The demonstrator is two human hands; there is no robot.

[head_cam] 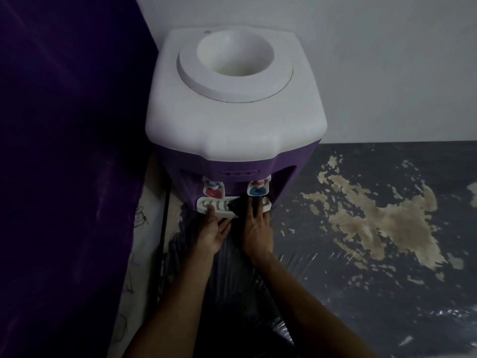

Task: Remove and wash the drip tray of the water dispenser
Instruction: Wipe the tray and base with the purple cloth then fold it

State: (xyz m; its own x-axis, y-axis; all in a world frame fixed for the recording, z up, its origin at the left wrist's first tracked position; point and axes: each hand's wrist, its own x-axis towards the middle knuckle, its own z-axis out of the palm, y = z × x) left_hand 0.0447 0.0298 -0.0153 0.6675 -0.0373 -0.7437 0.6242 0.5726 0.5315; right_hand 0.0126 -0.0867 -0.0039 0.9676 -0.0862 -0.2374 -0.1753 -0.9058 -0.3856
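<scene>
The water dispenser (232,112) has a white top with an empty round bottle well and a purple body. Its white drip tray (202,204), with a slotted grille, sits at the base under the red tap (213,193) and the blue tap (258,191). My left hand (214,233) holds the tray's left front edge, thumb on top of the grille and fingers below the rim. My right hand (258,231) lies on the tray's right half with straight fingers reaching in under the blue tap. The middle of the tray is hidden by my fingers and by shadow.
A dark purple curtain (64,151) hangs close on the left. A black cable (164,228) runs down beside the dispenser. The dispenser stands on a dark shiny floor sheet (374,293) with worn pale patches to the right, against a white wall (387,60).
</scene>
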